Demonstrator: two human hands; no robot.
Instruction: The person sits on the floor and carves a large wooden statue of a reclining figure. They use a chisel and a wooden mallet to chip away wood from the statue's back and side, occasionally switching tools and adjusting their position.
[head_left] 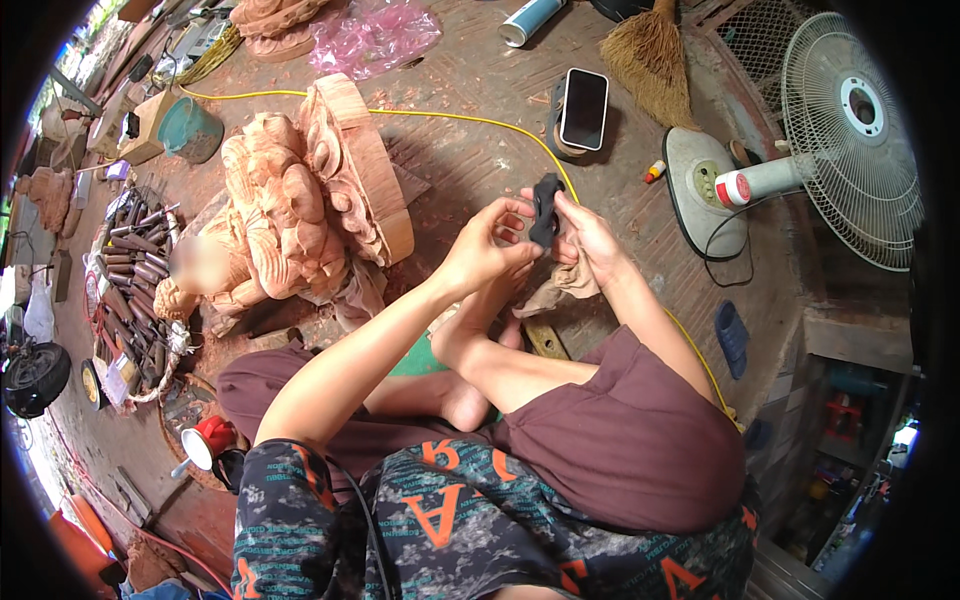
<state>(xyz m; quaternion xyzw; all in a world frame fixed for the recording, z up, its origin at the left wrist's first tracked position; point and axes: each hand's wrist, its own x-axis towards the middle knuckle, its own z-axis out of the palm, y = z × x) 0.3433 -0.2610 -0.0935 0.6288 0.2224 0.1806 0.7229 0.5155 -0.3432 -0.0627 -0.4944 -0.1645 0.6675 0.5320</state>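
Above my crossed legs, a small black curved object (pixel 545 208) is held up between both hands; its exact kind I cannot make out. My left hand (pixel 490 242) has its fingers bent against the object's left side. My right hand (pixel 592 240) grips it from the right, the thumb near its top. Just below the right hand lies a crumpled tan cloth (pixel 560 290), partly hidden by the hand and foot. To the left, a carved wooden sculpture (pixel 285 190) lies on its side, its thick round base (pixel 368 170) facing right.
Several wooden-handled carving tools (pixel 135 270) lie piled at the left. A phone (pixel 584 110), a straw broom (pixel 650 65) and a spray can (pixel 532 20) are on the far floor. A yellow cord (pixel 480 118) curves across it. At right stand a fan (pixel 690 190) and a blue slipper (pixel 732 340).
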